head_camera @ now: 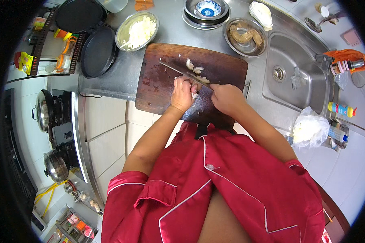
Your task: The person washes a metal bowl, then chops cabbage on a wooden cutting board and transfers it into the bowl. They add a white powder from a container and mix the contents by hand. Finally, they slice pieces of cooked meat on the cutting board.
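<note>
A dark wooden cutting board [158, 91] lies before me, its near end reaching over the counter edge. My right hand [228, 98] grips the handle of a kitchen knife [178, 69], whose blade points to the far left across the board. With curled fingers, my left hand [183, 92] holds a pale piece of food [194, 95] beside the blade, mostly hidden under the fingers. Several cut whitish pieces [197, 70], perhaps shrimp meat, rest just beyond the knife. Small scraps stick to the wood.
Left of the board stand a steel bowl of chopped pale food [143, 29] and an open black electric griddle [98, 53]. Stacked bowls [206, 21], a bowl with brown segmented shellfish [243, 35] and a sink [295, 88] are farther right. A plastic bag [311, 127] sits near the sink.
</note>
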Demonstrator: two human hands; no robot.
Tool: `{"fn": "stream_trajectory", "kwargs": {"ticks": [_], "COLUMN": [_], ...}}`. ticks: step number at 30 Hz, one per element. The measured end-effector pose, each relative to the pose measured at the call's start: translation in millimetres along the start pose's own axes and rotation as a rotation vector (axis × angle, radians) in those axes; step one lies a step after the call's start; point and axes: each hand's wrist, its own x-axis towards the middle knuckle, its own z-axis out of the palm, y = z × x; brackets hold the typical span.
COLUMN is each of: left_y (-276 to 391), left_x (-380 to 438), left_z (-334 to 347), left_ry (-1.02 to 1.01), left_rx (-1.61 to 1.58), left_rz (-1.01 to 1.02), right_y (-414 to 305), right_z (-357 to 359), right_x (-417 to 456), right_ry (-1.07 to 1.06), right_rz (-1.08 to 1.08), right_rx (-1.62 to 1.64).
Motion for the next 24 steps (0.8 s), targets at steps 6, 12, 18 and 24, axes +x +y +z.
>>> {"fn": "stream_trajectory", "kwargs": {"ticks": [6,12,18,24], "left_y": [-3,-3,-6,-5], "left_x": [-2,0,-4,-3], "left_z": [1,-1,2,1], "left_ry": [-0.057,-0.077,-0.099,-0.06], "left_rx": [0.035,0.031,0.053,-0.012], "left_rz": [0.002,0.024,0.016,0.014], "right_y": [7,10,8,11], "right_z": [-7,-11,-17,-11], "right_x": [-32,-43,-46,-37], "right_ry": [-0.023,-0.065,-0.129,-0.155], "right_rz": [-0.032,-0.003,0.025,0.033], "right_rx": [-0.032,-0.014,-0.01,0.003]}}
